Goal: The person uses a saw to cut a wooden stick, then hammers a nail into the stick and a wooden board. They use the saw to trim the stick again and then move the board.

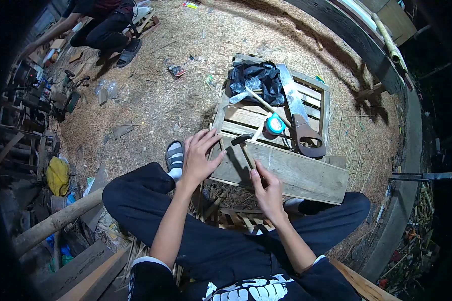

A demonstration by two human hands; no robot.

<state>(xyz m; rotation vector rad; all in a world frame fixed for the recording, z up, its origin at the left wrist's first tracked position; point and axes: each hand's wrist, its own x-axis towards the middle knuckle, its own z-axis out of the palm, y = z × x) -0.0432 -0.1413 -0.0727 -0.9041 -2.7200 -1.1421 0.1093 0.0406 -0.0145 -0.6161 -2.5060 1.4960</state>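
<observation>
My right hand is closed around the wooden handle of a hammer. Its dark head hangs over the left part of a weathered wooden board, which lies across the near side of a slatted wooden table. At the board's left end, my left hand rests with fingers stretched and spread, thumb toward the hammer head. Beyond the board sit a turquoise tape measure, a handsaw with a brown handle, a thin wooden stick and a crumpled black plastic bag.
A crouching person works at the upper left, near piled scrap and tools. A wooden pole and a yellow bag are at the left. Wood shavings cover the ground. A concrete ledge runs along the right.
</observation>
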